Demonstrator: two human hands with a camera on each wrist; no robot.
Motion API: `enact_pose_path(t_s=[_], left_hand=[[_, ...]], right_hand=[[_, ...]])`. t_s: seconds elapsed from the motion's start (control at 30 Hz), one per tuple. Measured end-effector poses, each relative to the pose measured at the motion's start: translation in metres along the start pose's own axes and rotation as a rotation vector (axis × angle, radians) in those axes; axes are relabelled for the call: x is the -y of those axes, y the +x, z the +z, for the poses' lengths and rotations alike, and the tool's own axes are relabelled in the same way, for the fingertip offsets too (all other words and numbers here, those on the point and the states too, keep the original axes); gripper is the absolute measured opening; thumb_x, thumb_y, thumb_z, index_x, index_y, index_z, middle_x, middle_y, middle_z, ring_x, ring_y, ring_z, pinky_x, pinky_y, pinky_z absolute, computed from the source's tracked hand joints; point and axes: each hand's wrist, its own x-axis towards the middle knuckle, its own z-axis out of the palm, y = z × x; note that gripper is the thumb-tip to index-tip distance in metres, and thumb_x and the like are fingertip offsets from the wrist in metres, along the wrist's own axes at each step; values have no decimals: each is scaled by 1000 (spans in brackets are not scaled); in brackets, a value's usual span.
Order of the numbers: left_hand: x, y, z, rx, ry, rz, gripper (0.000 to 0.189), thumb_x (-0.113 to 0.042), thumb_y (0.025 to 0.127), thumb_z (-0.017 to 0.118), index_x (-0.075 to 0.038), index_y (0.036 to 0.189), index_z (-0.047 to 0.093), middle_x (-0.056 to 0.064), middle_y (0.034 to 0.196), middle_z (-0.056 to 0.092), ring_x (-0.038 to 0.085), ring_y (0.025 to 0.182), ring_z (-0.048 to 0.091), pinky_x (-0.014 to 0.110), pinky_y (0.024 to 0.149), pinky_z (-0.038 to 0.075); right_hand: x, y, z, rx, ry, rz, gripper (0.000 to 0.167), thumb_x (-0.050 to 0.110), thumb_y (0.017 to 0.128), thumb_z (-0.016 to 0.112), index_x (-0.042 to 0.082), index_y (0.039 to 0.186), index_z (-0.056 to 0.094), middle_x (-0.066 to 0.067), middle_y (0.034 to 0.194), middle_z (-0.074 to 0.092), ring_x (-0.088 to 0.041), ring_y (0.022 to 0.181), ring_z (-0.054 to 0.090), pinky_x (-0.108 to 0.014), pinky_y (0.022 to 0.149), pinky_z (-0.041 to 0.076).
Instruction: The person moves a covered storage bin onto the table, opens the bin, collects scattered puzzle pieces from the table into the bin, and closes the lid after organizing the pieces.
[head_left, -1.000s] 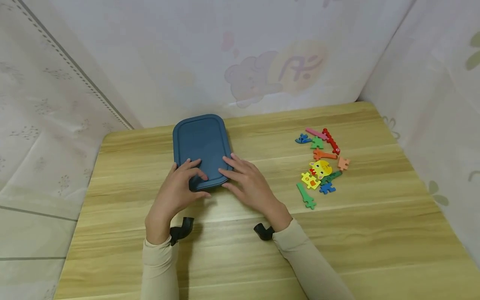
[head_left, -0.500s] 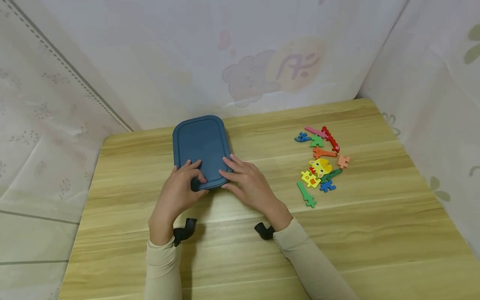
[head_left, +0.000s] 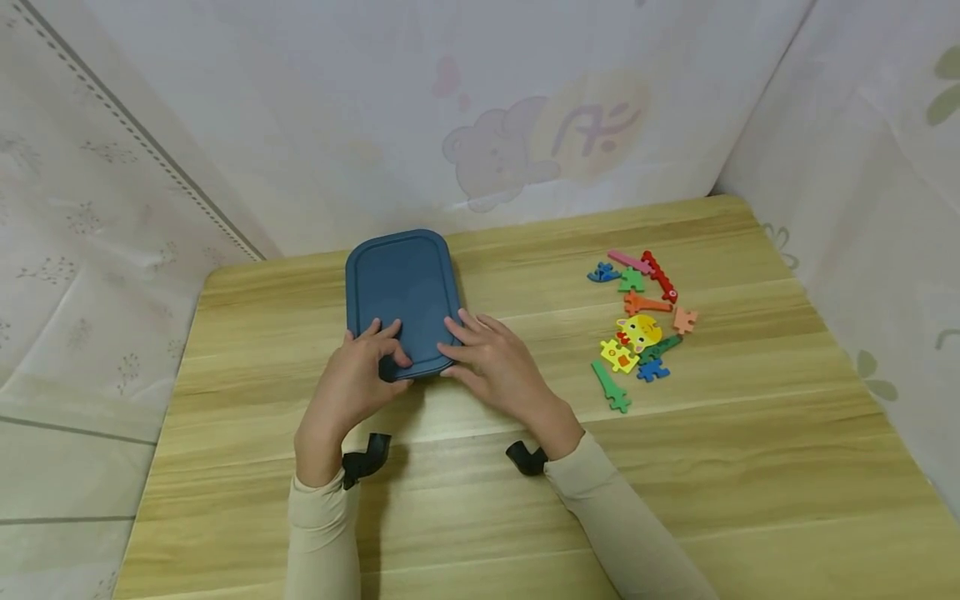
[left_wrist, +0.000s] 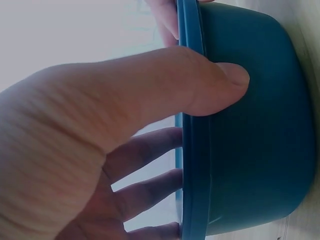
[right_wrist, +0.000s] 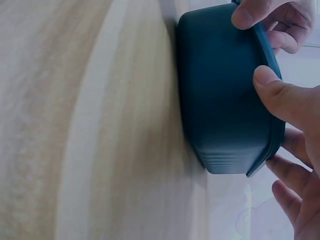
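Observation:
A dark blue-green storage box (left_wrist: 265,145) with a fitted blue lid (head_left: 405,283) stands at the back left of the table. My left hand (head_left: 348,379) grips its near left corner: the thumb presses the front wall just below the lid's rim, and the other fingers bend over the lid's top. At the near right corner, my right hand (head_left: 498,367) holds the lid's edge. In the right wrist view, its thumb lies at the front rim of the box (right_wrist: 220,90), with the fingers along the lid's side. The box's inside is hidden.
To the right lie several flat puzzle pieces: a yellow animal head (head_left: 641,332), a red strip (head_left: 660,275), a light green piece (head_left: 611,386) and others. A wood-patterned table (head_left: 465,500) carries everything. Patterned white curtains (head_left: 300,125) hang behind and beside it.
My left thumb has drawn in slightly against the front of the box. The right hand, the box and the puzzle pieces stay in place.

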Motion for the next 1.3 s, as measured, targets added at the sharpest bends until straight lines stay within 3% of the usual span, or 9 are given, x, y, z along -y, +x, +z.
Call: enact_pose_path(t_s=[0.4,0.73,1.1,1.3], left_hand=[[0,-3,-3,20,-46,-14,19,-9,80,92,-12,96,82,20,155,56,46,154,40,73,126,21],[3,-3,-4,-9,-61,6,21,-10,79,93,-11,98,83,21,152,59,45,152,43,73,125,23],[2,-2,-4,-27,-37,20,23,-12,80,93,-10,101,84,22,148,61,45,150,46,74,124,25],[-2,-1,-1,-34,-19,25,24,-13,81,93,-11,103,84,22,147,63,46,147,49,74,122,28]], right_hand=[[2,0,-3,14,10,25,39,30,92,83,17,128,78,-11,150,62,-30,148,54,-53,128,35],[2,0,-1,-4,27,69,37,34,92,83,21,127,79,-6,151,61,-26,149,52,-50,125,39],[-3,-2,1,-31,160,116,36,28,90,85,19,124,80,-5,153,60,-24,150,51,-53,124,40],[-8,-2,0,-4,224,138,34,25,91,84,17,124,80,-6,155,58,-25,153,47,-52,128,35]])
